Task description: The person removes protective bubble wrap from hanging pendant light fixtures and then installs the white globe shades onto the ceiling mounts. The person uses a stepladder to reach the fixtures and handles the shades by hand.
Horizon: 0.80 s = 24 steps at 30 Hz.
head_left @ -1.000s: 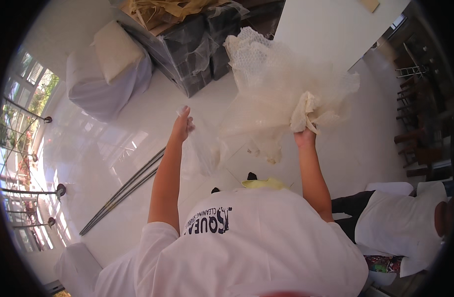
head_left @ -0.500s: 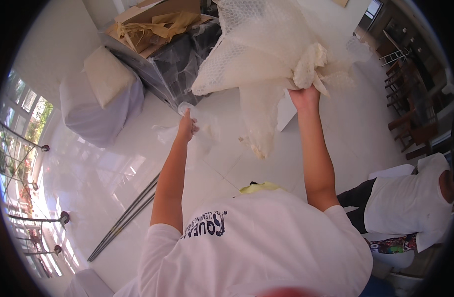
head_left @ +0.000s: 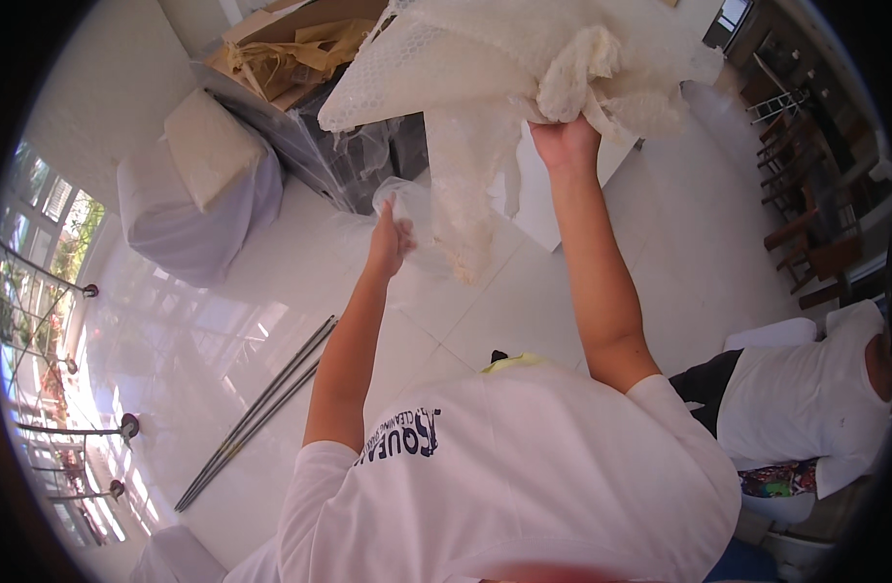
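Observation:
A large crumpled sheet of bubble wrap hangs at arm's length in front of me. My right hand is closed around its bunched lower edge, and a ragged strip dangles to the left of that hand. Lower and to the left, my left hand is closed on a thin piece of clear plastic sheet. This plastic trails off beside the fingers; its full extent is hard to make out.
A dark plastic-wrapped box with brown paper in its open top stands ahead. Left of it sits a cloth-covered item. Thin poles lie on the floor. A white panel is behind the wrap; another person is at right.
My right hand has moved left and farther away, carrying the bubble wrap along. The left hand has shifted slightly right with the clear plastic. More of the white panel shows.

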Available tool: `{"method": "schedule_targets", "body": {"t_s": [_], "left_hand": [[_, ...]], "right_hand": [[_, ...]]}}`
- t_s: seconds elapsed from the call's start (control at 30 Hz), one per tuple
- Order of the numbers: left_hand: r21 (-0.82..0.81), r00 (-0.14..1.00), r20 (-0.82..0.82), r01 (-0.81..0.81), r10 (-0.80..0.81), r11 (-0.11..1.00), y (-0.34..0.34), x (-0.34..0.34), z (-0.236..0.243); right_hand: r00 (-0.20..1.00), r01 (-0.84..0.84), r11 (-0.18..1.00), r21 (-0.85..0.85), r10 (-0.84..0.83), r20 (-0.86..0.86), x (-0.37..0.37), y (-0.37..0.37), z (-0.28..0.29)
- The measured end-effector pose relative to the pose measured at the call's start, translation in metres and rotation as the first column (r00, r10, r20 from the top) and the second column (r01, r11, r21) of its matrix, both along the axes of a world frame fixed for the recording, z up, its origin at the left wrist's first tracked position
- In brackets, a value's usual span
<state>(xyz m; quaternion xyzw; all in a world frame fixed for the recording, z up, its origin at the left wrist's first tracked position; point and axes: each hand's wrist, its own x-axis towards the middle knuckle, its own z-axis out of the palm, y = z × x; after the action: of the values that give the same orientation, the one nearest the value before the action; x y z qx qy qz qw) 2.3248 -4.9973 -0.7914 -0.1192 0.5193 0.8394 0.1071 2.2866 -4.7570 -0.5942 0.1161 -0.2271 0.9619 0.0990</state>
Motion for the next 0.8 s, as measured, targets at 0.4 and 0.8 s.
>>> {"method": "schedule_targets", "body": {"t_s": [0.4, 0.8], "left_hand": [[0.419, 0.885, -0.465, 0.188, 0.032, 0.888, -0.035, -0.045, 0.015], [0.075, 0.973, -0.129, 0.202, -0.191, 0.977, -0.005, -0.034, 0.068]], "right_hand": [[0.96, 0.097, 0.993, 0.061, -0.11, 0.258, 0.058, 0.063, -0.151], [0.773, 0.04, 0.903, 0.428, -0.299, 0.559, 0.095, 0.087, -0.228]]}}
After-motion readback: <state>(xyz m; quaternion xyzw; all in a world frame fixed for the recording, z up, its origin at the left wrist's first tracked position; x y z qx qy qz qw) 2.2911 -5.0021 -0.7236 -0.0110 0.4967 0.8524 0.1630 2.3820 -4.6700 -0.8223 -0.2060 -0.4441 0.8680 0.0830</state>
